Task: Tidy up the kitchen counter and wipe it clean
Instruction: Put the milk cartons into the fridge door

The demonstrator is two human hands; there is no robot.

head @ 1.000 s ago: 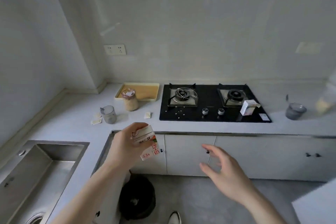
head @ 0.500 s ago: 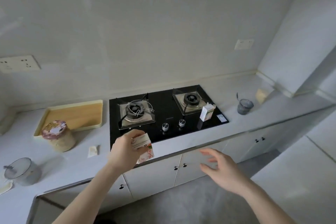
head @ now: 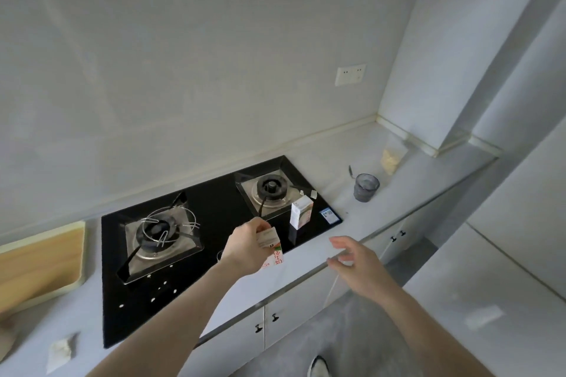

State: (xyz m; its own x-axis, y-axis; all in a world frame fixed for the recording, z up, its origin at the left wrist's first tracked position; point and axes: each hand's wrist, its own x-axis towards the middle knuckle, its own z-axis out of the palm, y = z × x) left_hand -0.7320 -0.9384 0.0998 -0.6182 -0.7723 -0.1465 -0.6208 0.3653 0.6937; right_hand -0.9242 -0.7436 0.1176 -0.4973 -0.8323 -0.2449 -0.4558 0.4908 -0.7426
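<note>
My left hand [head: 248,246] grips a small white carton with red print [head: 272,246], held over the front edge of the black gas hob [head: 214,217]. A second white carton [head: 301,212] stands upright on the hob's right front corner, just beyond the held one. My right hand [head: 356,262] hovers open, fingers spread, over the front edge of the pale counter [head: 395,190], to the right of the cartons. A crumpled scrap of paper [head: 61,352] lies on the counter at lower left.
A grey cup [head: 366,187] with something sticking out stands right of the hob; a yellowish lump [head: 390,160] lies behind it near the wall corner. A wooden tray [head: 39,266] sits left of the hob. Small white crumbs dot the hob front. Cabinet doors lie below.
The view has swung right and closer to the hob. My left hand with its carton has moved toward the standing carton; the right hand stays open beside it.
</note>
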